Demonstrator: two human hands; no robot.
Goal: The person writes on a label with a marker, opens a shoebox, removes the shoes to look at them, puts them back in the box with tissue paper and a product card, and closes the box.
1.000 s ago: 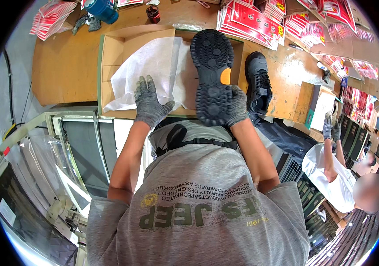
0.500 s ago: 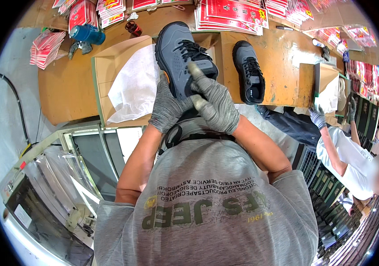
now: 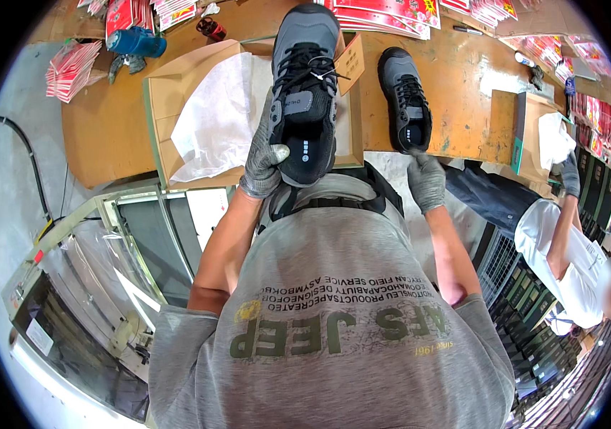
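Observation:
My left hand, in a grey knit glove, is closed around the side of a grey-and-black lace-up shoe, thumb at the heel collar. The shoe is held toe away, its opening toward me. A white string loops at its laces, and a brown card shows beside it. The matching shoe rests on the table to the right, heel near the front edge. My right hand, also gloved, is at that heel with its fingers bunched together; the fingertips are partly hidden.
Under the held shoe, an open shoebox contains white tissue paper. Red printed packets are stacked along the table's back. A blue bottle stands back left. At right, a co-worker handles another open box.
My right hand has left the first shoe and moved right to the second shoe's heel. My left hand has kept the first shoe, now turned with its opening toward me.

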